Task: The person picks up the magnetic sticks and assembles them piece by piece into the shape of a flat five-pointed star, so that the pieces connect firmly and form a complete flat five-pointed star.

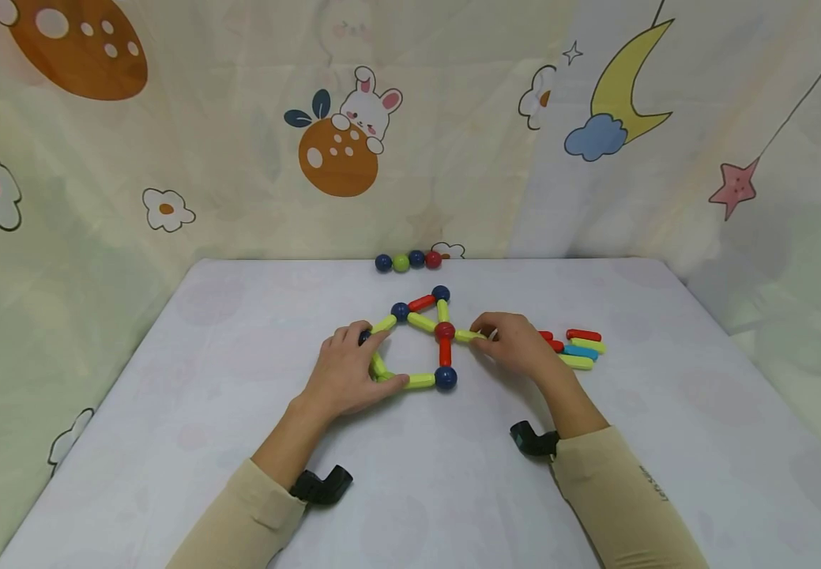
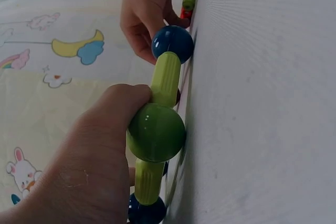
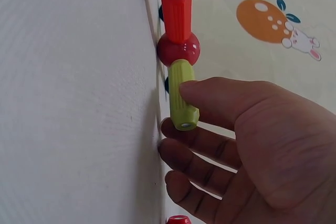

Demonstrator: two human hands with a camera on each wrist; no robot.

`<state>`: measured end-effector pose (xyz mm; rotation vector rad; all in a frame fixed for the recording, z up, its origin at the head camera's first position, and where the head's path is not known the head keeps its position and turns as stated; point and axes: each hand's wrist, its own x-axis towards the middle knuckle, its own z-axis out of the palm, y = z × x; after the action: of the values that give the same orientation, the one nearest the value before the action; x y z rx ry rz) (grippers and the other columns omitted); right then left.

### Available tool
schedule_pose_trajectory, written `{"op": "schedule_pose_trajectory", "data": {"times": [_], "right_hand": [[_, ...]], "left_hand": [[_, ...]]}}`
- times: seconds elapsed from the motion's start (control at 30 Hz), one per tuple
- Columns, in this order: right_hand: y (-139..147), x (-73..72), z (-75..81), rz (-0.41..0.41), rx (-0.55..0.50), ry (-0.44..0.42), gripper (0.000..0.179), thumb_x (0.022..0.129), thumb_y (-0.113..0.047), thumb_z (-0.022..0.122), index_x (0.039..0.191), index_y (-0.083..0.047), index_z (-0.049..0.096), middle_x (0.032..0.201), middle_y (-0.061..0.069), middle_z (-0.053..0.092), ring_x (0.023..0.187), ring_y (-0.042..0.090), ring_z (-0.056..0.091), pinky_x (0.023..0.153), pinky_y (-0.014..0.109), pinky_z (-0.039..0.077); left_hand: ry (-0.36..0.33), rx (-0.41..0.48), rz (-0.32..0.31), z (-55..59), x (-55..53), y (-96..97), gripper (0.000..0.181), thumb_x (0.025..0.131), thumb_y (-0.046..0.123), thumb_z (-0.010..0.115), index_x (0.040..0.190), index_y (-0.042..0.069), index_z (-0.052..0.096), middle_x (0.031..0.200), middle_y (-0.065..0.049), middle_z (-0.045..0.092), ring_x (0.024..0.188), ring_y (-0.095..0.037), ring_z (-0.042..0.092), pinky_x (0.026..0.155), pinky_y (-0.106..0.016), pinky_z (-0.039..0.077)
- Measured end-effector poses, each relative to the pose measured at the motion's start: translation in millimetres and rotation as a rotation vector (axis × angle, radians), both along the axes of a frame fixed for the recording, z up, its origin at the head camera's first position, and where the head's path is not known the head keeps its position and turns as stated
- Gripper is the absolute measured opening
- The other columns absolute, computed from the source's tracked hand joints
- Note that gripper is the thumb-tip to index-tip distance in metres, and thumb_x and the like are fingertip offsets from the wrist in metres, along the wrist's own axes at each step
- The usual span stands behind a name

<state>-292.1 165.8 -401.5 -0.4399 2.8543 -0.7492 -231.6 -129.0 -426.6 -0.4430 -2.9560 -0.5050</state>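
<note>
1. Left hand (image 1: 344, 373) grips the left side of the toy frame (image 1: 445, 353) on the table (image 1: 410, 490); right hand (image 1: 513, 344) pinches its protruding green stick (image 3: 181, 77).
2. Frame: probably light, stiff, smooth; joints may separate; best held beside them.

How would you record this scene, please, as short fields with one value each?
Left hand: grips the ball-and-stick frame at its left side
Right hand: pinches a yellow-green stick that touches the frame's red ball
Spare balls: two dark blue, one green, one red, in a row by the far table edge
Spare sticks: red, yellow-green and blue, beyond the right hand, partly hidden
Surface: white table
Backdrop: printed cloth
</note>
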Motion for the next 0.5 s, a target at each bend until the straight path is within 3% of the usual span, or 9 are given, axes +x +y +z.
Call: {"op": "schedule_pose_trajectory", "data": {"times": [0.5], "right_hand": [[7.0, -1.8, 10.3, 0.013, 0.051, 0.005, 0.031, 0.098, -0.026, 0.068, 0.126, -0.013, 0.069, 0.114, 0.01, 0.071, 0.103, 0.028, 0.063, 0.088, 0.041, 0.058]], "left_hand": [[-0.012, 0.007, 0.013, -1.1, -0.7, 0.7, 0.086, 0.085, 0.072, 0.061, 0.151, 0.018, 0.054, 0.151, -0.015, 0.045, 0.137, -0.037, 0.043, 0.116, -0.06, 0.036]]}}
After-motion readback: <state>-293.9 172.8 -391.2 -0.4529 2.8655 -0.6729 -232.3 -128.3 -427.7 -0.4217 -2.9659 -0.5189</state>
